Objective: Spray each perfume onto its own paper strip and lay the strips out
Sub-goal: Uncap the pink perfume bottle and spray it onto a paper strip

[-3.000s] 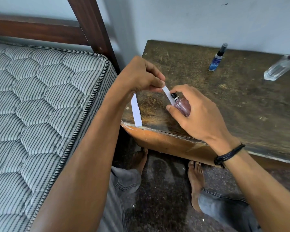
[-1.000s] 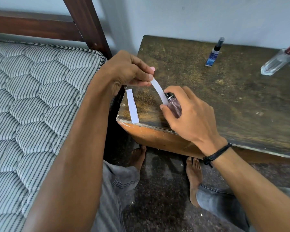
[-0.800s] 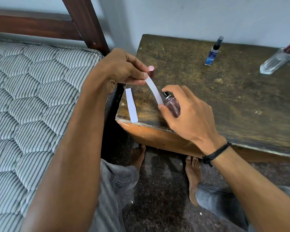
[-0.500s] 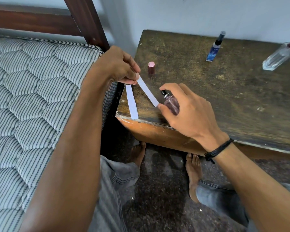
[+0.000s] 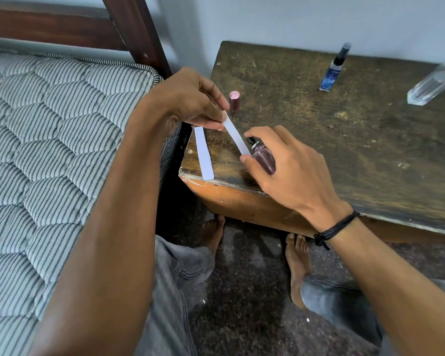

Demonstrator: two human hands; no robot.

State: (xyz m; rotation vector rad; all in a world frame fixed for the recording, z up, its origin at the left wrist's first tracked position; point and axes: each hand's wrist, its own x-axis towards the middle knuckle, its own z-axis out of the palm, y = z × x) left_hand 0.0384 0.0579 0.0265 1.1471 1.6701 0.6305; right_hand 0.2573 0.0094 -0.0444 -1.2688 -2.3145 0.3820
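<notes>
While my left hand [image 5: 190,104] pinches the upper end of a narrow white paper strip [image 5: 235,136] between thumb and fingertips, my right hand [image 5: 293,170] curls around a small pink glass perfume bottle [image 5: 263,158] (nozzle just beside the strip's lower end). A second white paper strip [image 5: 203,154] lies flat by the left edge of the worn wooden table [image 5: 344,155].

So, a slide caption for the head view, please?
Left hand pinches a paper strip; right hand grips the pink perfume bottle.
</notes>
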